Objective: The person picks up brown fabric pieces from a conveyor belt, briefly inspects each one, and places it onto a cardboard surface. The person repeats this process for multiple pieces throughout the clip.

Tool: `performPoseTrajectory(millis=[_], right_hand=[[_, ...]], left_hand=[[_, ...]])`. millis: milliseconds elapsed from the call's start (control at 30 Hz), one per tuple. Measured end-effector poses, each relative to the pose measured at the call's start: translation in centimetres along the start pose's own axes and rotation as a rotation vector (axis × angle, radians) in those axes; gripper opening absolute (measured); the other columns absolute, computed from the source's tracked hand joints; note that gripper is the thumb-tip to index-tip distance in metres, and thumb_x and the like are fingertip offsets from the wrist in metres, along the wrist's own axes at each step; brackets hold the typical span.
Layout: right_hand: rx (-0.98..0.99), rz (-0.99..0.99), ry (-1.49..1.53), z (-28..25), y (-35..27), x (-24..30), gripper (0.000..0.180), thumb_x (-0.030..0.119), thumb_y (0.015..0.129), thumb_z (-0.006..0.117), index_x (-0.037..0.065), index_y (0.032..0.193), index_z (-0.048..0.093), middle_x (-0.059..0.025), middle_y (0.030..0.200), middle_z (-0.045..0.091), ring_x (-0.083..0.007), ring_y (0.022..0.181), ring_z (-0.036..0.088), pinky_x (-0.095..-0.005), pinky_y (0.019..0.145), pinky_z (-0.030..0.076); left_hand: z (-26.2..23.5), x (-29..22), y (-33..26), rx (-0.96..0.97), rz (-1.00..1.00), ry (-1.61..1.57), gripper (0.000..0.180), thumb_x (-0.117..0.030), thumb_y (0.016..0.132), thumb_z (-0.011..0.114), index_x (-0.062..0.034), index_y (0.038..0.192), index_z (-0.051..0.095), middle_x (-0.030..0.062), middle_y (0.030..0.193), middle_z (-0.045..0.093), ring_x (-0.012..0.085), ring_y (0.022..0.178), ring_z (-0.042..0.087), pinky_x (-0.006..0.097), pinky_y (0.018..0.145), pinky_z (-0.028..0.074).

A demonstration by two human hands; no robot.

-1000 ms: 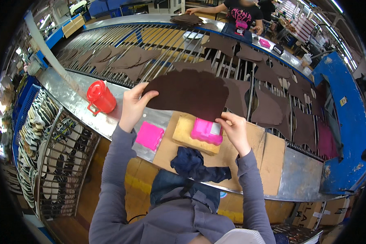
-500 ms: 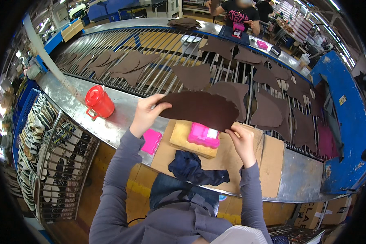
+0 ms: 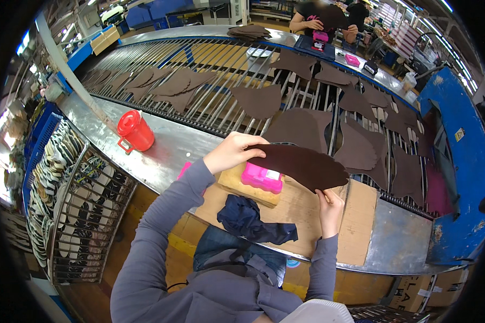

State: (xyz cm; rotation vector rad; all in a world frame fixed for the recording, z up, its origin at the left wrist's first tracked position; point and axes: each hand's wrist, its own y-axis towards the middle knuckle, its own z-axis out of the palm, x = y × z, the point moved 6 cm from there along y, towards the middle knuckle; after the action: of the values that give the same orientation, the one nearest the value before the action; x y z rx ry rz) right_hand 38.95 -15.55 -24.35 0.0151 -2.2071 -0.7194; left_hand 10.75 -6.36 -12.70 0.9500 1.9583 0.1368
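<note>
A dark brown cut piece of flat sheet material [image 3: 302, 168], long with a scalloped edge, is stretched between my hands above the work table. My left hand [image 3: 233, 153] pinches its left end between thumb and fingers. Lower down, my right hand [image 3: 330, 206] grips the near edge at the right. Beneath the piece, a pink plastic block [image 3: 262, 178] with a white label rests on a yellowish block [image 3: 241, 189]. A crumpled navy cloth [image 3: 248, 219] lies nearer to me on a cardboard sheet [image 3: 313, 231].
Beyond the table, a roller conveyor [image 3: 213, 107] carries several brown pieces [image 3: 182, 83]. A red lidded jug [image 3: 137, 131] stands at left, above a wire rack [image 3: 86, 226] of shoe parts. A blue machine housing [image 3: 451, 156] bounds the right. Across the conveyor, a person [image 3: 318, 20] holds a dark piece.
Both hands have shifted right with the brown piece; its right end now sits lower. My left forearm now mostly covers the pink sheet on the table. The person opposite has lifted a dark piece.
</note>
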Motion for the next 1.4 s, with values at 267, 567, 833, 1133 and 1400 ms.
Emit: performPoseTrajectory(millis=[267, 567, 833, 1133, 1400], right_hand=[[-0.036, -0.057, 0.059, -3.1, -0.5, -1.4, 0.011, -0.004, 0.078, 0.069, -0.005, 0.089, 0.069, -0.0163, 0.083, 0.069, -0.0251, 0.074, 0.069, -0.029, 0.068, 0.051], [-0.03, -0.023, 0.031, -8.9, -1.2, -2.4, 0.015, -0.008, 0.08, 0.065, -0.004, 0.094, 0.069, -0.0154, 0.091, 0.071, -0.0241, 0.083, 0.07, -0.0296, 0.075, 0.053], [-0.06, 0.037, -0.067, -14.8, -1.6, -1.2, 0.023, -0.013, 0.076, 0.06, -0.003, 0.095, 0.068, -0.0146, 0.09, 0.07, -0.0244, 0.085, 0.068, -0.03, 0.076, 0.052], [-0.214, -0.312, -0.456, -24.1, 6.8, 9.3, 0.028, -0.016, 0.079, 0.053, -0.004, 0.101, 0.065, -0.0141, 0.093, 0.064, -0.025, 0.086, 0.064, -0.0302, 0.076, 0.05], [-0.258, -0.803, -0.934, -17.8, 18.4, 17.6, 0.028, -0.003, 0.077, 0.061, 0.007, 0.102, 0.069, -0.0117, 0.098, 0.063, -0.0278, 0.1, 0.06, -0.0385, 0.085, 0.048]], left_hand=[[1.4, 0.7, -0.2, 0.105, 0.01, 0.119, 0.02, -0.007, 0.079, 0.072, 0.0003, 0.097, 0.068, 0.0146, 0.089, 0.071, 0.0251, 0.075, 0.07, 0.03, 0.068, 0.053], [5.4, -0.3, 2.7, 0.189, 0.114, 0.031, 0.022, -0.012, 0.079, 0.073, -0.0047, 0.099, 0.07, 0.0155, 0.08, 0.069, 0.0287, 0.07, 0.068, 0.032, 0.065, 0.052], [10.2, -1.5, 5.7, 0.492, 0.085, 0.183, 0.02, -0.008, 0.077, 0.071, -0.0052, 0.097, 0.07, 0.011, 0.075, 0.07, 0.0262, 0.067, 0.068, 0.03, 0.063, 0.052], [9.4, -9.8, 9.8, 0.35, 0.447, -0.052, 0.031, -0.005, 0.075, 0.071, -0.0065, 0.106, 0.069, 0.0124, 0.093, 0.071, 0.0249, 0.081, 0.07, 0.033, 0.073, 0.055], [9.1, -3.3, 11.7, 0.36, -0.232, -0.476, 0.065, -0.028, 0.085, 0.073, 0.0086, 0.129, 0.043, 0.0164, 0.119, 0.06, 0.0222, 0.101, 0.062, 0.036, 0.085, 0.052]])
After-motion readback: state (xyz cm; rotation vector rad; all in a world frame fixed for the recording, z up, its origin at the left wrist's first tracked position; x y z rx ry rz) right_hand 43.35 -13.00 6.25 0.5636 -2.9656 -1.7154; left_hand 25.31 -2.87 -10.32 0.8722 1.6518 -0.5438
